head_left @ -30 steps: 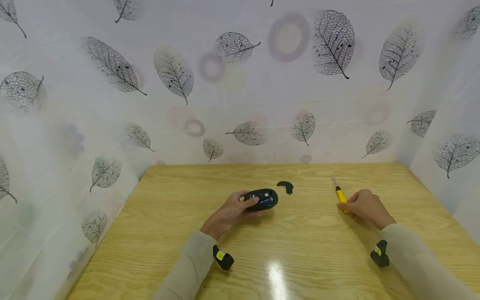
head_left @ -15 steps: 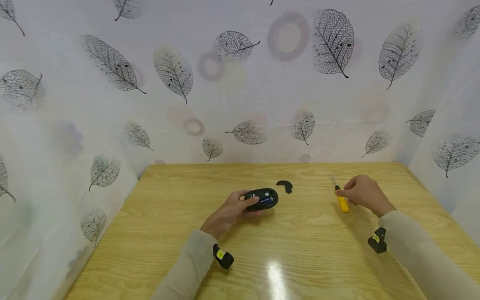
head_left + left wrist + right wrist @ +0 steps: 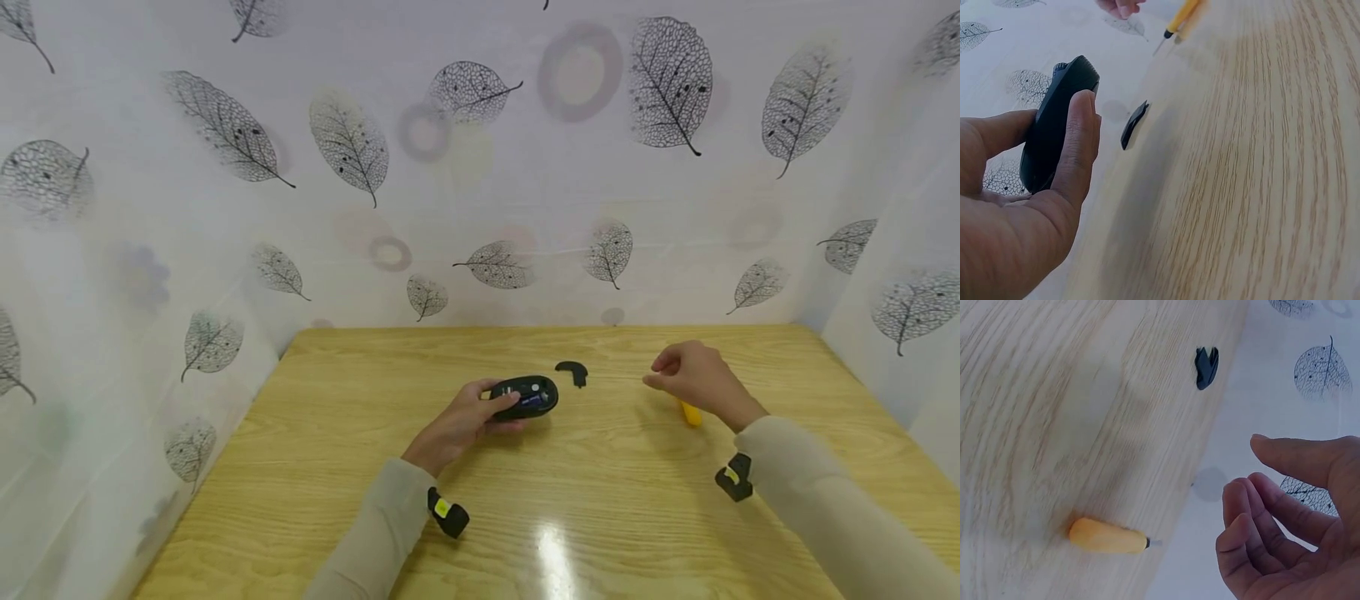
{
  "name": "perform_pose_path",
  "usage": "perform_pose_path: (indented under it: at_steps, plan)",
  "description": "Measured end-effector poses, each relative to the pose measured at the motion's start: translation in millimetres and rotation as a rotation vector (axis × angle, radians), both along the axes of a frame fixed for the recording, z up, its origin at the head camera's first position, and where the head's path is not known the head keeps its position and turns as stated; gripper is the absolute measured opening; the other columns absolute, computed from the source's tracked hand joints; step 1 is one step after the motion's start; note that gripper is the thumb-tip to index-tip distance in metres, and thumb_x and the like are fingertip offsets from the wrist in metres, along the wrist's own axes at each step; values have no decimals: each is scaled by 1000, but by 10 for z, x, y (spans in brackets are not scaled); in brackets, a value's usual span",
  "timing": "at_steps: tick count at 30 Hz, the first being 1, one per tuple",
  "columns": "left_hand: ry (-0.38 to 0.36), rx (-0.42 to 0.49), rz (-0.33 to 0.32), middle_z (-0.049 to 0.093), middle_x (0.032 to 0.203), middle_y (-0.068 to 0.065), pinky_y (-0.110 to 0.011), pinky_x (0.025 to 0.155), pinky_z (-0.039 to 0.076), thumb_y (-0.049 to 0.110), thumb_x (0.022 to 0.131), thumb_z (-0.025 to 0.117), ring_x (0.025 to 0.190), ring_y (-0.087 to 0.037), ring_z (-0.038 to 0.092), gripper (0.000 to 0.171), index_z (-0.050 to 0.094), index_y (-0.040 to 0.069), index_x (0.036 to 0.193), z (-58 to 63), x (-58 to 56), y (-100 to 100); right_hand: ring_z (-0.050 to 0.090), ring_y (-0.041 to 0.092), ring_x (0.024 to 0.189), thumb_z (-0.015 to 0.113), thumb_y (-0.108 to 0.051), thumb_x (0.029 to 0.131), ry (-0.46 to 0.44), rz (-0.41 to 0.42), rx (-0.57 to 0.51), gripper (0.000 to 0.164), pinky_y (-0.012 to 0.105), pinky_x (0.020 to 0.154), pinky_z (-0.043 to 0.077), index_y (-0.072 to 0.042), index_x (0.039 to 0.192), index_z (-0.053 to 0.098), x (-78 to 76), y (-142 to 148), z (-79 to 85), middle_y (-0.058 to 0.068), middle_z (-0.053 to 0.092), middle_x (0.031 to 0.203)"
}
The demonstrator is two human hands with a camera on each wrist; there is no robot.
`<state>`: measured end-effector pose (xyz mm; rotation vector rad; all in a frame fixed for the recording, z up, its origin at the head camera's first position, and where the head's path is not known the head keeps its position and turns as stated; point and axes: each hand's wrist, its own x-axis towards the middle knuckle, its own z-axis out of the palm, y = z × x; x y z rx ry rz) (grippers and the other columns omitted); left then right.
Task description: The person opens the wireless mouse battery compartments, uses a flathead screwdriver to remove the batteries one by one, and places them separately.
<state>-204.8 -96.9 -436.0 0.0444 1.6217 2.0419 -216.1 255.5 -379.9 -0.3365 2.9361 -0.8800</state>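
My left hand (image 3: pixel 459 421) holds a black computer mouse (image 3: pixel 534 387) above the table, underside up, with the thumb across it. The mouse's battery bay is uncovered, and a dark blue battery (image 3: pixel 532 401) lies inside. In the left wrist view the mouse (image 3: pixel 1060 119) stands on edge between thumb and fingers. My right hand (image 3: pixel 697 379) is raised with nothing in it, fingers loosely bent and thumb apart. Below it a yellow-handled screwdriver (image 3: pixel 1110 537) lies on the table; in the head view the hand hides most of it.
A small curved black battery cover (image 3: pixel 576 372) lies on the wooden table (image 3: pixel 375 517) between the two hands, toward the back. A pale curtain (image 3: pixel 510 167) with leaf prints hangs behind the table and along both sides.
The right hand has let go of the screwdriver, risen and moved left, leaving it on the table. The left hand has kept the mouse in about the same place.
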Motion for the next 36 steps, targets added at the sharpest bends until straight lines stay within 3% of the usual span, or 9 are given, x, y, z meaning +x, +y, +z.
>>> perform_pose_path:
  at_steps: [11,20,27,36]
  plan:
    - [-1,-3,-2,52,135,-27,-35,89,59,15,102,64,100,-34,72,56,39,-4,147,11,-9,54,65,24,82,73,-18,95,79,93,-55,20,44,73,58,1,102,75,43,-312,51,8,71,93]
    - [-1,14,-18,55,132,-26,-34,88,60,16,101,65,90,-26,73,56,40,-2,148,28,-17,95,65,21,81,72,-15,96,137,145,-78,19,42,71,57,1,106,76,46,-485,34,7,71,94]
    - [1,10,-8,57,131,-25,-36,89,60,15,102,65,94,-31,73,51,45,0,146,38,-24,110,65,20,81,71,-13,96,168,175,-113,17,38,67,56,-1,107,76,62,-636,30,7,71,95]
    - [-2,-12,-14,57,131,-25,-35,90,59,22,100,68,96,-31,73,63,37,-2,149,35,-53,136,64,16,81,75,-9,92,202,271,-179,14,33,70,56,-3,105,78,65,-799,-15,7,71,98]
